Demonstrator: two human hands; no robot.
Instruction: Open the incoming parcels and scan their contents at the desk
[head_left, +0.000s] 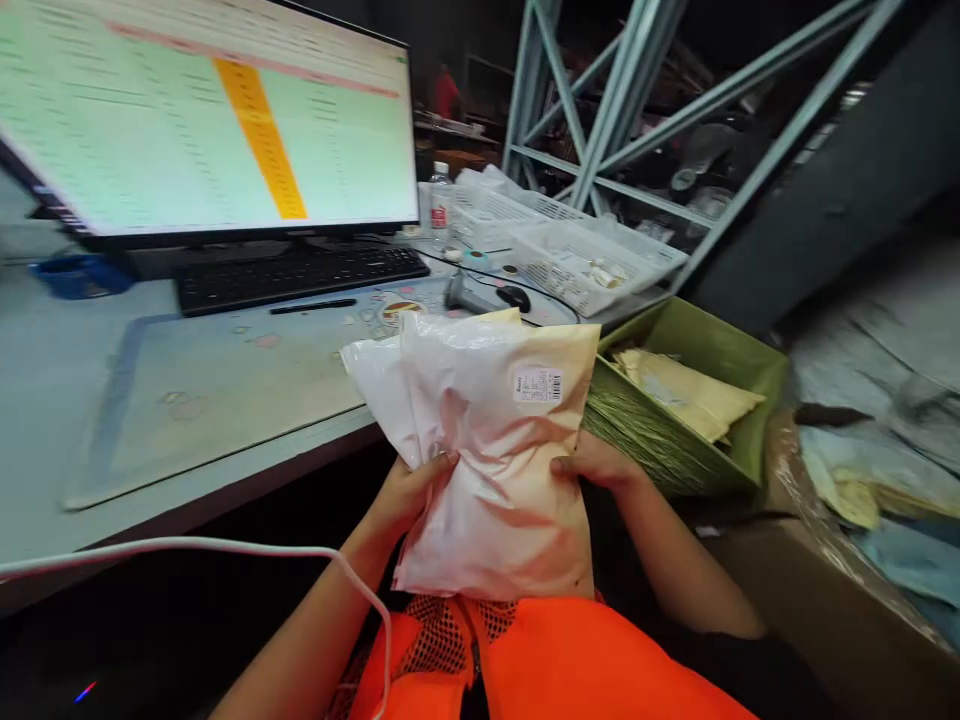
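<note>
Over my lap I hold a white plastic mailing bag (495, 500) with a printed barcode label (538, 385) near its top right. My left hand (412, 490) grips its left side, thumb on the front. On the right edge my right hand (596, 462) pinches it, thumb also in front. More packaging shows behind it: a white flap at the left and a yellowish edge at the top. How many bags are stacked there I cannot tell. The fingers behind the bag are hidden.
A monitor (225, 130), keyboard (300, 275), mouse (514, 297) and scanner-like grey device (461, 295) stand on the desk. White baskets (592, 265) sit behind. A green bin (701, 340) holding yellow padded envelopes (686, 390) is at right. A white cable (225, 543) crosses my left forearm.
</note>
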